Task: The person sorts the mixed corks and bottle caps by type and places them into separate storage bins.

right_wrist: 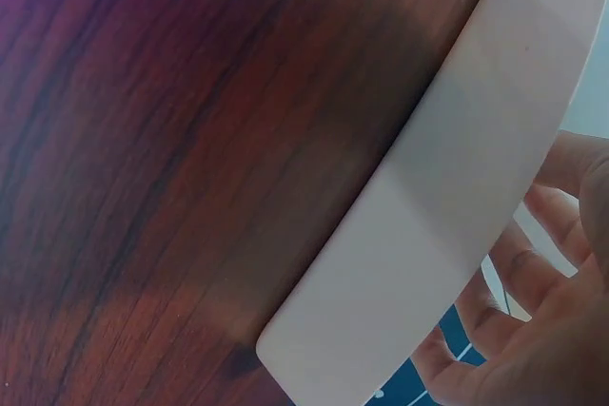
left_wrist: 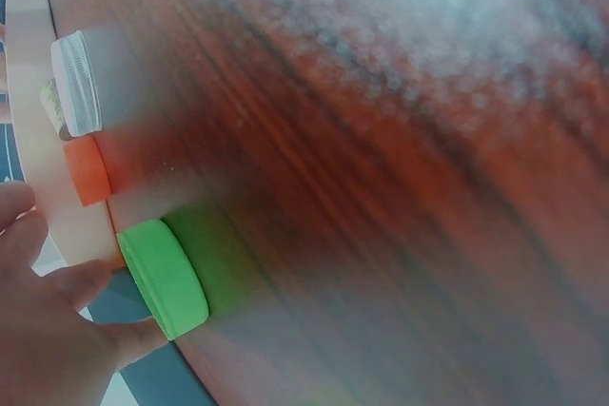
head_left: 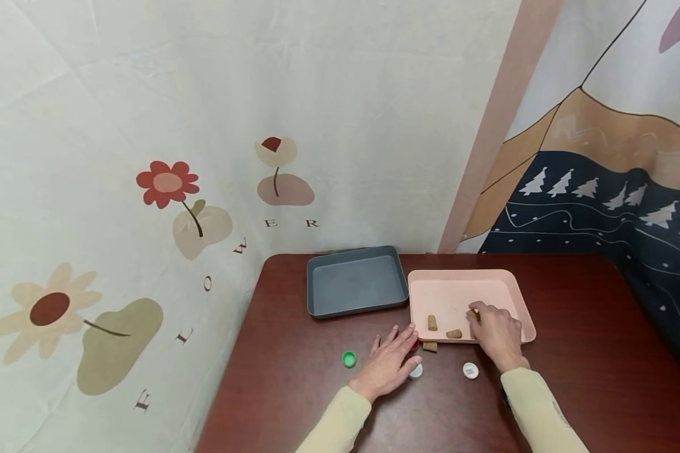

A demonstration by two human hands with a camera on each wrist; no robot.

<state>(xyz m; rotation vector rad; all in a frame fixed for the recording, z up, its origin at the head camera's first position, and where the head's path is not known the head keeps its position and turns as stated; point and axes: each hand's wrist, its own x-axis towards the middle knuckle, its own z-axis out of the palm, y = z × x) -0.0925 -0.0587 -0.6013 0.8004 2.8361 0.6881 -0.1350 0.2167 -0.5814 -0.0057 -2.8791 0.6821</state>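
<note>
Over the pink tray (head_left: 444, 292), my right hand (head_left: 497, 333) pinches a cork (head_left: 473, 313) between thumb and fingers. Two more corks, one upright or leaning (head_left: 432, 323) and one on its side (head_left: 454, 334), are inside that tray. A third cork (head_left: 430, 346) lies on the table against its front edge. My left hand (head_left: 386, 366) is spread flat, fingertips by the tray's front left corner, gripping nothing. It partly covers a red cap (head_left: 415, 346) and a white cap (head_left: 416, 372). In the left wrist view, a green cap (left_wrist: 165, 280) stands out in front of the hand.
To the left of the pink tray is a dark grey tray (head_left: 357, 283), its corner close to the pink one. Another white cap (head_left: 471, 370) lies in front of the pink tray. The dark red wooden table (head_left: 283, 377) backs onto a printed cloth (head_left: 374, 126).
</note>
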